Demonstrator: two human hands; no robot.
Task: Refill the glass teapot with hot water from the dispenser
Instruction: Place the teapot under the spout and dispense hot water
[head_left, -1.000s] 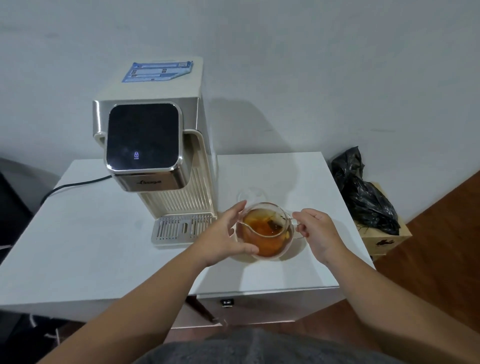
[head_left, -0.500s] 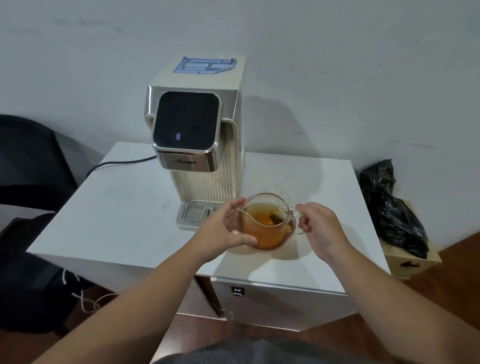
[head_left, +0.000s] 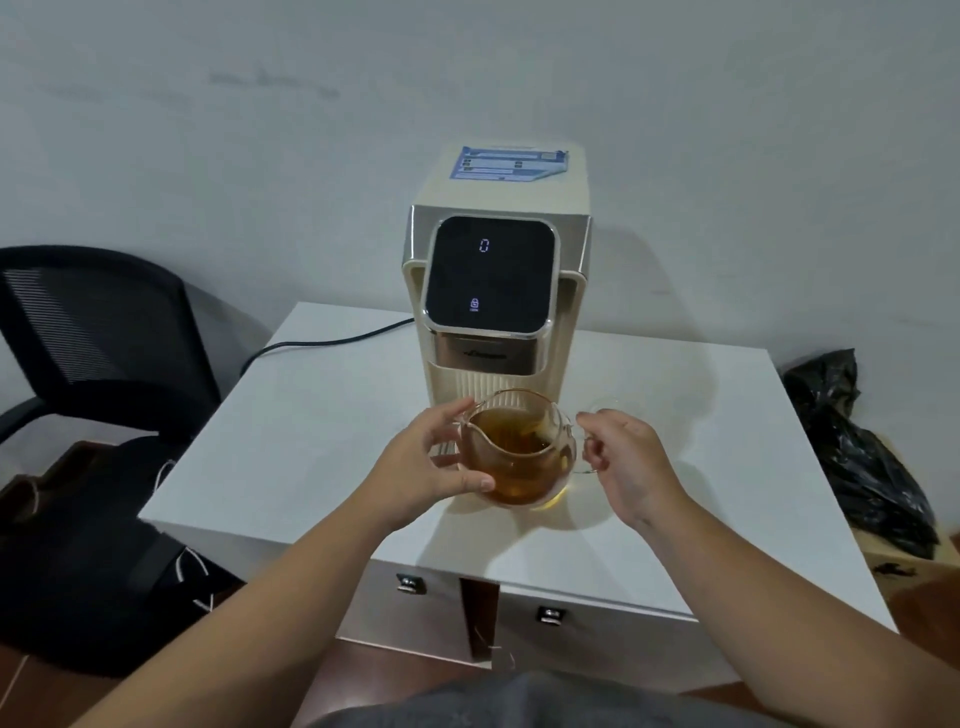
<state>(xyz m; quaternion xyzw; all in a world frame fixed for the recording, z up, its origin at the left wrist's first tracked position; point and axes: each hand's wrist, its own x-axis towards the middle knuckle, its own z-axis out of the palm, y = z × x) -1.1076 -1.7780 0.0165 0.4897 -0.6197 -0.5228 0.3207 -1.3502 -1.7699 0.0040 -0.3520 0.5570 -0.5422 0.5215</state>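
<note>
- Head view: a glass teapot (head_left: 519, 457) sits at the centre of the picture, directly in front of the hot water dispenser (head_left: 496, 291) and covering the foot of it.
- The teapot holds amber tea; its rim is open and its pouring lip points toward 9 o'clock.
- The left hand (head_left: 431, 467) cups the teapot's 9 o'clock side. Its fingers (head_left: 457, 410) reach up to the rim near the lip and its thumb presses the lower wall, so the hand is closed around the glass body.
- The right hand (head_left: 623, 457) is at the teapot's 3 o'clock side, fingers curled in around the clear handle. The grip looks closed on the handle, though the glass makes the exact contact hard to read.
- Whether the teapot rests on the white bench (head_left: 311, 441) or is lifted just off it I cannot tell.
- The dispenser stands at 12 o'clock from the teapot, against the wall. Its dark panel shows a lit "0" and a small lock icon below it.
- A black power cord (head_left: 332, 340) runs from the dispenser toward 9 o'clock and off the bench edge.
- A black mesh chair (head_left: 98, 332) stands at 9 o'clock, well apart from the teapot.
- A black plastic bag (head_left: 862, 452) lies at 3 o'clock, beyond the bench edge.
</note>
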